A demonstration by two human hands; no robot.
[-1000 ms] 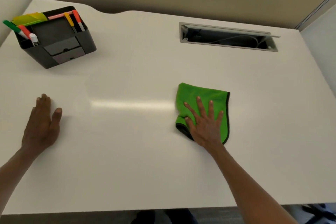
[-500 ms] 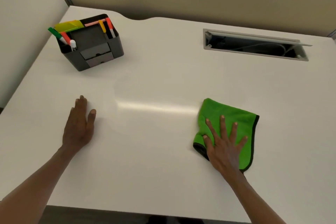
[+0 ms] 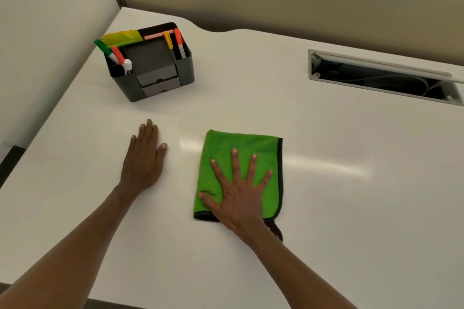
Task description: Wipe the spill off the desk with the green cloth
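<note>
The white cubicle worktop (image 3: 326, 208) is mostly bare; my right hand (image 3: 238, 198) presses the folded green cloth (image 3: 241, 148) flat, fingers splayed, no grip, to spread pressure; my left hand (image 3: 144, 158) lies flat beside it, empty, bracing.

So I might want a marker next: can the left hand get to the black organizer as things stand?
Probably yes. The left hand lies flat and free on the desk, and only bare surface lies between it and the organizer.
</note>
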